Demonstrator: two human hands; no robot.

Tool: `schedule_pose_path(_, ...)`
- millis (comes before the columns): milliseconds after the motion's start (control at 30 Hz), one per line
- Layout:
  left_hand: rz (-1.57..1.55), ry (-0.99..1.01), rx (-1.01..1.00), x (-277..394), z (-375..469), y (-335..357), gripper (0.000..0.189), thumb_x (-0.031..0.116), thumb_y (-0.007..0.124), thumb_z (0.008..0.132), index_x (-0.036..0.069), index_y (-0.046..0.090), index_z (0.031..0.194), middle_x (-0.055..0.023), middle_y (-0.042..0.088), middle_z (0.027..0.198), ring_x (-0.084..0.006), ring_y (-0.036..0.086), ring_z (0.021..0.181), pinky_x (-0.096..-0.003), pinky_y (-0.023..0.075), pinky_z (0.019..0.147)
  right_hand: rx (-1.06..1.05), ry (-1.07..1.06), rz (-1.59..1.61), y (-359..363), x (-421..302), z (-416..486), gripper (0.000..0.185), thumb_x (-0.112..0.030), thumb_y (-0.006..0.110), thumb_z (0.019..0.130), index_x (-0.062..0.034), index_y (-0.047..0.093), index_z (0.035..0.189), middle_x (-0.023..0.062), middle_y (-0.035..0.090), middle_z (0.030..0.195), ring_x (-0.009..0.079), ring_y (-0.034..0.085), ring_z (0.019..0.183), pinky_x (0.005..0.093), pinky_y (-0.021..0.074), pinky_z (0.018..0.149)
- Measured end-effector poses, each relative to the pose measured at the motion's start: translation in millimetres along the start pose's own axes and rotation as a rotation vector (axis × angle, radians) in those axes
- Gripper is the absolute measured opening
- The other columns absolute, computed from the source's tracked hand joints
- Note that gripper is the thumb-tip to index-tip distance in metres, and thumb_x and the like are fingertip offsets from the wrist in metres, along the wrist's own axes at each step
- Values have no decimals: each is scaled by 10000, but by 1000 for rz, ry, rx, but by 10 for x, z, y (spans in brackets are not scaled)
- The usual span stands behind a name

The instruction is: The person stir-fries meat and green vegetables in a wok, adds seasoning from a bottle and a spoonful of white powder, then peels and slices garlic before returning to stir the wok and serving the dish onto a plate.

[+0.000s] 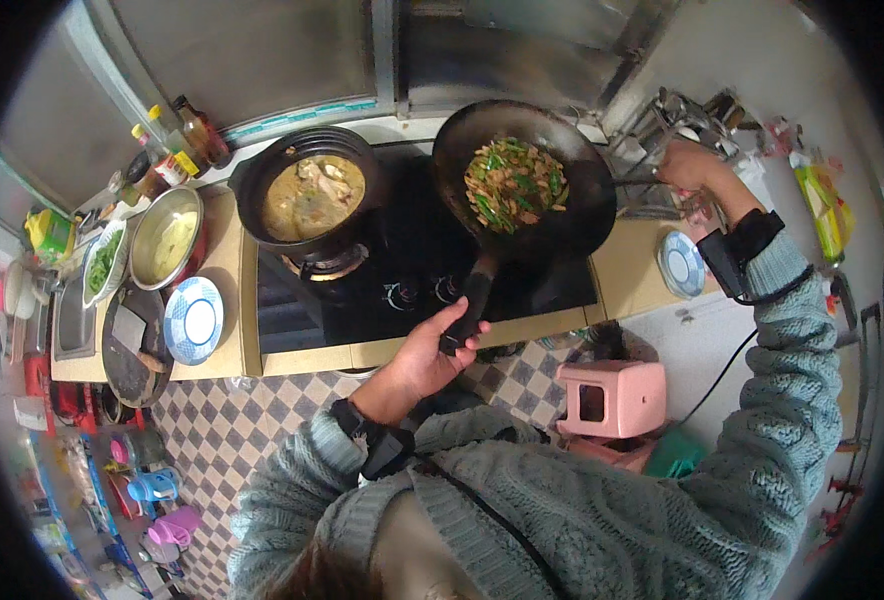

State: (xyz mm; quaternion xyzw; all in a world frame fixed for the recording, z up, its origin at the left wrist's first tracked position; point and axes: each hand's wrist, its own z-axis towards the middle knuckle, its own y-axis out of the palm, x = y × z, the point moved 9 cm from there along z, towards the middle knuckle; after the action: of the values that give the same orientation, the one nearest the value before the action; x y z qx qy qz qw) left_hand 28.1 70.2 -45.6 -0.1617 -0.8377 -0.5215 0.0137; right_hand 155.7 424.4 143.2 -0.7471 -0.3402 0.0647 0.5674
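Observation:
My left hand (423, 356) grips the black handle of a dark wok (584, 217) over the right side of the black cooktop (359, 307). The wok holds stir-fried meat pieces with green vegetables (515, 180). My right hand (688, 166) is closed around the end of a thin dark handle beyond the wok's right rim; whether this belongs to a utensil or the wok is not clear. On the left burner stands a black clay pot (250, 202) with meat in a yellowish broth (314, 199).
Left of the cooktop are a blue-and-white plate (194, 321), a steel bowl (186, 259), a dish of greens (104, 262), a cleaver on a round chopping board (145, 386) and sauce bottles (160, 157). A metal rack (644, 142) and small plates (683, 262) stand right. A pink stool (622, 397) is below.

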Motion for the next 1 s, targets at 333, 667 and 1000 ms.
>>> schedule_pose_path(333, 23, -38, -13, -23, -41, 44, 266, 301, 553, 901, 50, 508, 979, -77, 594, 869, -113, 481, 627, -207, 383, 508, 82, -206, 326, -6, -814, 1105, 200, -115, 545, 762, -4, 656, 887, 212, 633, 862, 352, 629, 796, 422, 504, 653)
schedule_pose_path(667, 55, 14, -10, 25, -21, 64, 294, 290, 547, 898, 45, 475, 1045, -94, 585, 861, -120, 500, 636, -189, 393, 471, 478, -443, 111, 602, -1098, -969, 486, -25, 571, 749, -158, 549, 1216, 151, 531, 966, 339, 577, 707, 414, 470, 643)
schedule_pose_path(1000, 41, -12, -11, 15, -11, 56, 280, 280, 543, 897, 40, 490, 1032, -107, 591, 883, -131, 519, 646, -181, 421, 491, 344, -195, 127, 679, -975, -1780, 470, 5, 553, 720, -136, 583, 1168, 152, 550, 784, 326, 583, 680, 397, 479, 611)
